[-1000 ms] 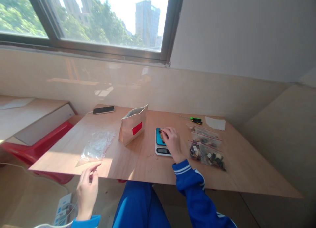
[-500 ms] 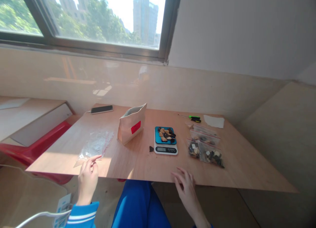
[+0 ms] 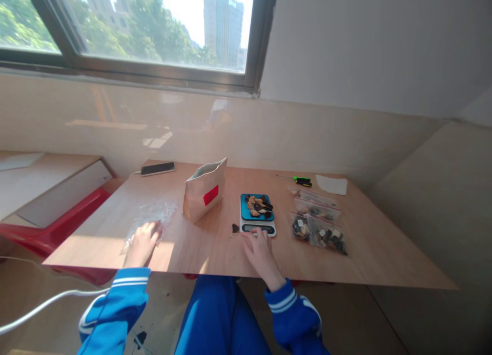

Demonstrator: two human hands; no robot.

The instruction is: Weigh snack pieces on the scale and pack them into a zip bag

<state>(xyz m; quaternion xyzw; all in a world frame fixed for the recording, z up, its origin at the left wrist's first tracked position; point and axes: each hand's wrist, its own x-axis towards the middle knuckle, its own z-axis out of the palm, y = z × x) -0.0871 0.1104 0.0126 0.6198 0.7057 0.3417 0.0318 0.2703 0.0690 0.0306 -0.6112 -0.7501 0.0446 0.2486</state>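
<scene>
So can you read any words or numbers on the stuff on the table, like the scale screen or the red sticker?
None can be read.
Scale display: too small and blurred to read.
Red label on the paper bag: no legible text.
Filled plastic bags: small white tags inside, unreadable.
Phone: screen dark.
Empty bags under the left hand: no print visible.
</scene>
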